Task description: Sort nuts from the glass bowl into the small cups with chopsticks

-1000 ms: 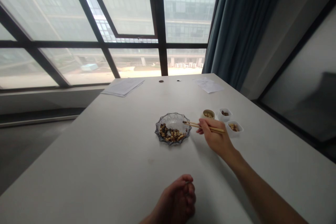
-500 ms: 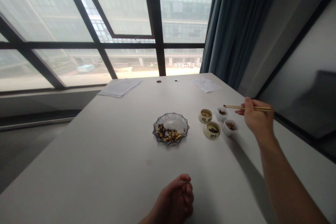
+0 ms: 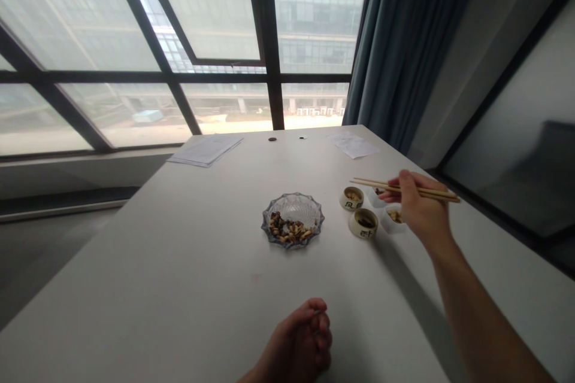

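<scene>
My right hand (image 3: 420, 209) is closed around a pair of wooden chopsticks (image 3: 381, 185), held in the air with the tips pointing left above the small cups. Under them stand two round cups (image 3: 351, 198) (image 3: 363, 222) and two white square cups (image 3: 394, 217), partly hidden by the hand. A glass dish (image 3: 292, 218) with mixed nuts and beans sits left of the cups. My left hand (image 3: 299, 347) rests on the table near the front edge, fingers curled into a loose fist; whether it holds anything is hidden.
The white table (image 3: 188, 263) runs away toward a big window. Papers (image 3: 205, 149) lie at the far left, another sheet (image 3: 353, 145) at the far right. Two small dark dots (image 3: 272, 139) sit near the far edge. A blue curtain (image 3: 399, 42) hangs at the right.
My right hand with the chopsticks left the glass dish, swung right past the cups, and has now come back a little to the left above them. The left hand stayed put.
</scene>
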{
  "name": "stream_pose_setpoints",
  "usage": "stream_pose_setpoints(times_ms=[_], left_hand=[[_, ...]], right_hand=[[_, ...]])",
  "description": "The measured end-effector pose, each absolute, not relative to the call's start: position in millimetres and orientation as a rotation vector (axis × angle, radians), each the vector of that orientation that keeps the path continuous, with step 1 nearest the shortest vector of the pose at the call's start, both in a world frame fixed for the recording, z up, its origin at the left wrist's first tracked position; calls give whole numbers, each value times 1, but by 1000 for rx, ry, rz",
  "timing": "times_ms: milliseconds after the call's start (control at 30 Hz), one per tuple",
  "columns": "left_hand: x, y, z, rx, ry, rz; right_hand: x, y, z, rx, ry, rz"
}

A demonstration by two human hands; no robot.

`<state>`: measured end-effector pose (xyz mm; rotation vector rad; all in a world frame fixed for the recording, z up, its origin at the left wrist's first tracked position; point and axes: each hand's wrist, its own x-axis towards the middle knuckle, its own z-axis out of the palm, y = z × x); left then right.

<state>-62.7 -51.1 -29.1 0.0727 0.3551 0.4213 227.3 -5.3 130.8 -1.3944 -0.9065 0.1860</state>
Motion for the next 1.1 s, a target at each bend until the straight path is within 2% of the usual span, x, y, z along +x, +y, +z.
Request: stream_pose_setpoints(times_ms=[167,467,1100], left_hand=[[-63,-52,-29,71,355,415],[-61,-54,-23,74,378,425],[-62,-54,-24,52,337,422]], right_hand=[[165,-10,118,-1414,-1186,543],[130,-12,97,-1555,-1576,207],[126,-1,79,-1532,-1584,320]])
